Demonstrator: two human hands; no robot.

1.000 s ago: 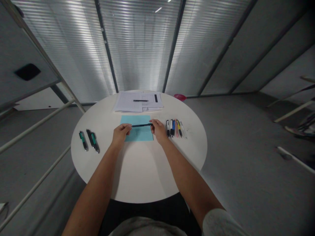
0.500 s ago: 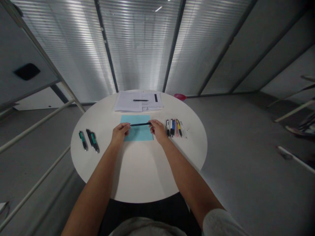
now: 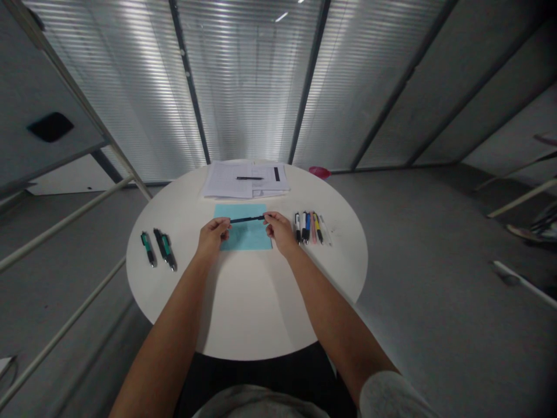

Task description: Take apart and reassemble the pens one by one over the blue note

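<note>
A slim black pen [image 3: 246, 219] is held level above a light blue sheet [image 3: 248, 237] on the round white table [image 3: 256, 302]. My left hand [image 3: 212, 233] pinches its left end between thumb and fingers. The right end is pinched by my right hand [image 3: 279, 230]. Both hands are over the side edges of the blue sheet. To the right lies a row of several pens [image 3: 308, 227], among them blue, pink, yellow and white ones. Three green and black pens [image 3: 165, 249] lie at the left.
Behind the blue sheet is a stack of white papers [image 3: 226, 180] with a dark pen [image 3: 249, 178] on top. A whiteboard on a metal frame [image 3: 87, 212] stands close at the left. Blinds and a glass partition rise beyond the table.
The right end of the held pen has risen very slightly. Otherwise the view has only shifted a little; both hands keep their grip.
</note>
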